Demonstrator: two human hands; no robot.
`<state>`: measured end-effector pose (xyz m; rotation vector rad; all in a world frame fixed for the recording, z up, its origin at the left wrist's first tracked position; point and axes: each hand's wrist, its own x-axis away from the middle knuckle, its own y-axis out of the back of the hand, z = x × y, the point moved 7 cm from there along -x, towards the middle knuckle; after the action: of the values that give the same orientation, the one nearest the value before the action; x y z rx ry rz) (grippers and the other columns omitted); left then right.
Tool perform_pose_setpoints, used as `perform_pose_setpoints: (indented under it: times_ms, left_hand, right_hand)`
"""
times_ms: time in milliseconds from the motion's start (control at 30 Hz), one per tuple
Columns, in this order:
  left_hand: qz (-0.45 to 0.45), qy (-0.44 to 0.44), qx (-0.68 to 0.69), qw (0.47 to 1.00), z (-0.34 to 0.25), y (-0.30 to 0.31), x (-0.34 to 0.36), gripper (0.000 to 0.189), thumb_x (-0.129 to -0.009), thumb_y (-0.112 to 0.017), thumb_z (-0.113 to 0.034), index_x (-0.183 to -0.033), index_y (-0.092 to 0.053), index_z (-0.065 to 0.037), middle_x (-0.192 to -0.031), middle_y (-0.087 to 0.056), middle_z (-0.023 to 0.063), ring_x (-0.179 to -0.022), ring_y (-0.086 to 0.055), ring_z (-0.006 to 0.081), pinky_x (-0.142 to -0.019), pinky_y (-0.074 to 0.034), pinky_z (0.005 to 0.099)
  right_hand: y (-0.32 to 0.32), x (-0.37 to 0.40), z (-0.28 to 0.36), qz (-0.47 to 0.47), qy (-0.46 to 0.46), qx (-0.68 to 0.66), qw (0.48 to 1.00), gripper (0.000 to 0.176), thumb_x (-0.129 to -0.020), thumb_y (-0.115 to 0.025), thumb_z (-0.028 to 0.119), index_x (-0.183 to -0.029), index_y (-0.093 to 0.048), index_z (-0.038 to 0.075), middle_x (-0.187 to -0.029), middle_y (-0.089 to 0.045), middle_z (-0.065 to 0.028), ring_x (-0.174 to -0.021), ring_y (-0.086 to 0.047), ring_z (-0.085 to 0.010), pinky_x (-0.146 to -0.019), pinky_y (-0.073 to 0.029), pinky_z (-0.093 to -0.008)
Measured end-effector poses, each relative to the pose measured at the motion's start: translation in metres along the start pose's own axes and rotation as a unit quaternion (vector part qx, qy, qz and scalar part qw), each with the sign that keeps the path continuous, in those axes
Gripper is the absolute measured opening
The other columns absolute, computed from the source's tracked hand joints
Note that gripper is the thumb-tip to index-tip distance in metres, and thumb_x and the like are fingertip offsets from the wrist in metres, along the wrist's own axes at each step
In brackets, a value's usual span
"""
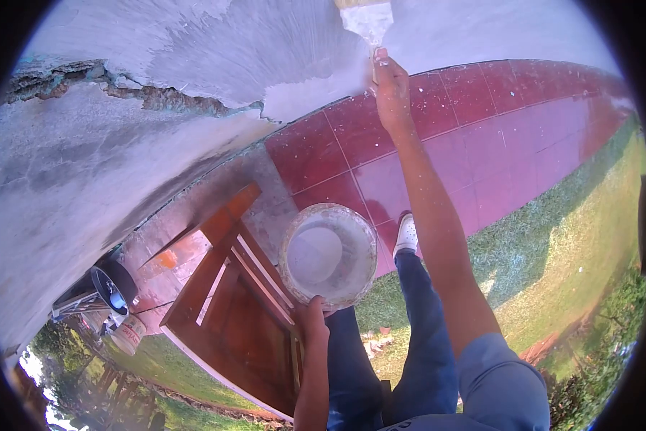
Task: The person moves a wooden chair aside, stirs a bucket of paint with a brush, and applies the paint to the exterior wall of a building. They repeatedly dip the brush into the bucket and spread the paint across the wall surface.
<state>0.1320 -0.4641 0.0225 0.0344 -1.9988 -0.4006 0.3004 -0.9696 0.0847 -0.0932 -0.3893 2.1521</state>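
We see glossy, smooth red floor tiles (pixel 323 154), a brown wooden chair (pixel 247 323) with a slight sheen, matt wall plaster (pixel 71 151) rough along its crack, and blue cloth trousers (pixel 427 323).

Right arm (pixel 441 215) outstretched — left hand (pixel 313 321) low, gripping

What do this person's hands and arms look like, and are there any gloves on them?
No gloves: the right hand and left hand are both bare, with no watch on either wrist. Small whitish flecks show on the right fingers. The right arm has a short, grey-blue cloth sleeve; no sleeve shows on the left arm.
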Motion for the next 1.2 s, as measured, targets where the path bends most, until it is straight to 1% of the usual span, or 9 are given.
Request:
perform_pose_setpoints:
  times_ms: [100,233,333,567,667,767,833,1000,1200]
  left_hand:
    - [0.009,0.0,0.012,1.0,-0.011,-0.011,0.011,0.057,-0.078,-0.062,-0.002,-0.13,-0.046,0.013,-0.123,-0.057,0.0218,-0.095,-0.067,0.0305,-0.07,-0.065,0.037]
    - [0.002,0.013,-0.006,1.0,-0.011,-0.009,0.008,0.055,-0.078,-0.061,-0.001,-0.13,-0.046,0.011,-0.12,-0.058,0.02,-0.09,-0.068,0.0295,-0.068,-0.064,0.0365]
    - [0.006,-0.024,0.023,0.999,-0.017,-0.012,0.012,0.059,-0.078,-0.061,0.0,-0.134,-0.043,0.008,-0.117,-0.059,0.0189,-0.084,-0.068,0.0287,-0.066,-0.063,0.0363]
    - [0.008,-0.013,0.008,1.0,-0.013,-0.012,0.008,0.066,-0.076,-0.059,0.002,-0.139,-0.04,0.002,-0.114,-0.059,0.0177,-0.077,-0.067,0.0275,-0.065,-0.062,0.0377]
    - [-0.01,-0.003,0.029,1.0,-0.014,-0.014,0.011,0.067,-0.076,-0.059,0.002,-0.14,-0.04,0.0,-0.115,-0.059,0.0168,-0.078,-0.067,0.0272,-0.065,-0.062,0.0383]
    - [-0.012,0.004,0.021,1.0,-0.011,-0.013,0.01,0.069,-0.076,-0.059,0.0,-0.141,-0.039,-0.001,-0.118,-0.058,0.0161,-0.083,-0.066,0.0275,-0.065,-0.062,0.0385]
    - [-0.017,-0.002,0.019,1.0,-0.025,-0.021,0.023,0.07,-0.076,-0.06,0.0,-0.142,-0.039,-0.002,-0.122,-0.056,0.0157,-0.089,-0.066,0.0278,-0.066,-0.062,0.0386]
    - [0.003,-0.01,0.023,1.0,-0.022,-0.023,0.021,0.069,-0.076,-0.06,-0.001,-0.142,-0.04,-0.002,-0.124,-0.055,0.0154,-0.092,-0.065,0.0279,-0.069,-0.062,0.0383]
    - [0.003,0.008,0.013,1.0,-0.013,-0.025,0.014,0.066,-0.077,-0.06,-0.001,-0.14,-0.042,-0.002,-0.126,-0.054,0.0157,-0.102,-0.062,0.028,-0.072,-0.062,0.0388]
  right_hand:
    - [0.064,-0.01,-0.153,-0.016,-0.179,0.061,0.982,0.048,-0.1,-0.056,0.048,-0.071,-0.053,0.01,-0.063,-0.046,0.0038,-0.052,-0.039,-0.0056,-0.047,-0.03,-0.0244]
    - [0.111,0.014,-0.189,-0.068,-0.374,0.181,0.907,0.05,-0.096,-0.059,0.05,-0.067,-0.055,0.009,-0.056,-0.045,0.0023,-0.045,-0.04,-0.0085,-0.042,-0.029,-0.0283]
    - [0.094,0.006,-0.148,-0.089,-0.348,0.158,0.92,0.043,-0.098,-0.057,0.046,-0.073,-0.054,0.011,-0.059,-0.042,0.0043,-0.045,-0.035,-0.0064,-0.041,-0.026,-0.0253]
    - [0.03,0.035,0.07,-0.085,-0.159,0.098,0.979,0.046,-0.099,-0.059,0.04,-0.065,-0.053,0.01,-0.059,-0.043,0.0048,-0.049,-0.033,-0.0053,-0.046,-0.025,-0.0244]
    - [0.022,0.029,0.093,-0.061,-0.032,-0.002,0.998,0.045,-0.099,-0.06,0.039,-0.065,-0.052,0.011,-0.059,-0.042,0.0057,-0.051,-0.033,-0.0045,-0.048,-0.025,-0.0232]
    - [0.037,-0.004,0.018,-0.02,0.0,-0.019,1.0,0.044,-0.1,-0.06,0.038,-0.066,-0.053,0.011,-0.06,-0.042,0.0061,-0.052,-0.033,-0.0043,-0.048,-0.025,-0.023]
    - [0.073,-0.023,-0.092,-0.024,-0.125,0.014,0.992,0.042,-0.098,-0.062,0.039,-0.068,-0.056,0.011,-0.06,-0.044,0.0056,-0.053,-0.036,-0.0044,-0.048,-0.027,-0.0233]
    - [0.123,0.015,-0.16,-0.115,-0.384,0.157,0.903,0.048,-0.095,-0.063,0.043,-0.063,-0.056,0.008,-0.058,-0.048,0.0022,-0.049,-0.041,-0.0086,-0.046,-0.033,-0.0287]
    - [0.075,0.007,-0.026,-0.117,-0.265,0.18,0.94,0.044,-0.096,-0.059,0.047,-0.07,-0.055,0.011,-0.06,-0.043,0.0037,-0.047,-0.035,-0.0068,-0.044,-0.028,-0.0249]
